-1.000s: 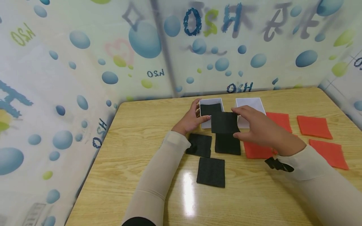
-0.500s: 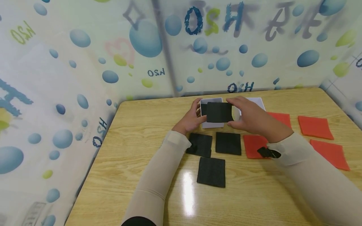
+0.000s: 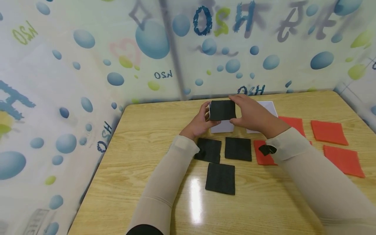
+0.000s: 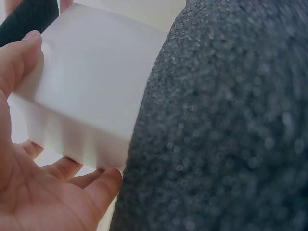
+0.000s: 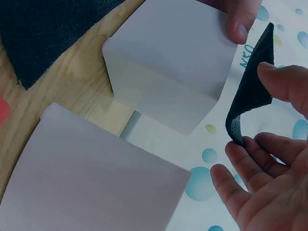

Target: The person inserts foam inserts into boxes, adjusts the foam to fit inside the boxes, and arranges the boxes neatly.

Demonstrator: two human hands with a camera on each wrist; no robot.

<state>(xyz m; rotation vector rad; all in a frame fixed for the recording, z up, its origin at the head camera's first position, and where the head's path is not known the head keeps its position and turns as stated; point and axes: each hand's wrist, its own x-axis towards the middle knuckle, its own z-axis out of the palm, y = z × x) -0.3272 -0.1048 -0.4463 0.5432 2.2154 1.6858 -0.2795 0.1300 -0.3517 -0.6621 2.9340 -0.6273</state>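
Note:
My left hand grips the left white box, thumb on its near side and fingers along its left side; the left wrist view shows the same grip on the box. Over the box's top, my right hand pinches a black square by its right edge. In the right wrist view this black square bends between thumb and fingers, above the box. The square hides the box's opening. Three more black squares lie on the table: one left, one right, one nearer.
A second white box stands to the right, partly behind my right hand. Several red squares lie at the right, among them one at the far right and one nearer. A patterned wall covering rises behind the wooden table.
My right hand has moved left and away from me, bringing the black square from the box's near right side to over its top. My left hand has stayed on the box.

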